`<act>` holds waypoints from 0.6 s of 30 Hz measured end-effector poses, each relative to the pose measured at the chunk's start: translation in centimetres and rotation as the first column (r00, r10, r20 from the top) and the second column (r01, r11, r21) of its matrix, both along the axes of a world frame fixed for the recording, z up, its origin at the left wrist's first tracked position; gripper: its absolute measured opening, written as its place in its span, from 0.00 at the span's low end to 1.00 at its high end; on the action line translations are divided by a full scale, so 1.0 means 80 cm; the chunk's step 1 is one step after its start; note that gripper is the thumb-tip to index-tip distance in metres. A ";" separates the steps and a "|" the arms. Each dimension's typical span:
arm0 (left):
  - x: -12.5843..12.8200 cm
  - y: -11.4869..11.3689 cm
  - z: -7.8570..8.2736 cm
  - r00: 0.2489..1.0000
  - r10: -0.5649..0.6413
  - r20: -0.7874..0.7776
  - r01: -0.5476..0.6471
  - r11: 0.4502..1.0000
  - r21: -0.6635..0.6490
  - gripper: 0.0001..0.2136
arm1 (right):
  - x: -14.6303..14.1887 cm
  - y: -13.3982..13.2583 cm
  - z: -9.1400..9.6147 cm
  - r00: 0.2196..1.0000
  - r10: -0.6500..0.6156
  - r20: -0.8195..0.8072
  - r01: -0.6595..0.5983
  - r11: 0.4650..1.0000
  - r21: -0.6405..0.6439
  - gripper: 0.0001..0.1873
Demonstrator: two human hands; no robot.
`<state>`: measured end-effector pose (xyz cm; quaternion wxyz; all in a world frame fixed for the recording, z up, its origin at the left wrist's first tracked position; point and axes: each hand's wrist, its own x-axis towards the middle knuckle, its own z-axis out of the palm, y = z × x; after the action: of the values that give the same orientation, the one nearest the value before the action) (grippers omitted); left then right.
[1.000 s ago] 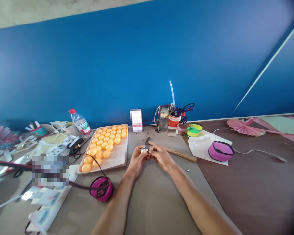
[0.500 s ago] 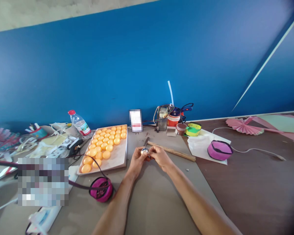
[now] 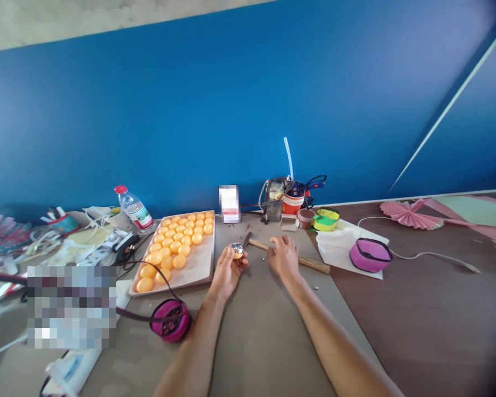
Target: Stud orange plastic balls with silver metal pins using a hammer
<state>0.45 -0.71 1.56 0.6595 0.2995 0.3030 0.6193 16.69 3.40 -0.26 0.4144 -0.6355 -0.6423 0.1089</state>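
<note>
My left hand (image 3: pixel 228 271) is closed around a small ball (image 3: pixel 237 251), silver and shiny on top with orange-yellow showing below. A hammer (image 3: pixel 314 265) with a wooden handle lies on the grey mat, its dark head just right of the ball. Over the middle of the handle is my right hand (image 3: pixel 284 258), fingers bent and apart, with no object visible in them; whether it touches the handle is unclear. Tiny shiny bits (image 3: pixel 263 259) lie on the mat near my right hand. Left of my hands, a white tray (image 3: pixel 199 269) carries several orange balls (image 3: pixel 176 246).
A magenta fabric container (image 3: pixel 170 321) with a strap sits by my left forearm. Farther right are a purple container (image 3: pixel 371 255) and a yellow-green one (image 3: pixel 325 219). A bottle (image 3: pixel 136 209), a phone-like screen (image 3: pixel 229 204), a jar (image 3: pixel 274 207) and cables stand toward the blue wall.
My hands have moved apart. The right has let go of the silver-topped ball and moved right to the hammer handle; the left has shifted slightly left with the ball.
</note>
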 end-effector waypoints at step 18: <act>-0.009 0.005 -0.002 0.980 -0.023 0.196 0.043 0.994 -0.097 0.19 | 0.001 -0.009 0.014 0.965 -0.004 0.263 -0.073 0.957 0.282 0.12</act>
<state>-0.26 -0.33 1.44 0.7105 0.2089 0.2628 0.6185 16.75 2.68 0.83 0.4127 -0.5653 -0.7114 -0.0636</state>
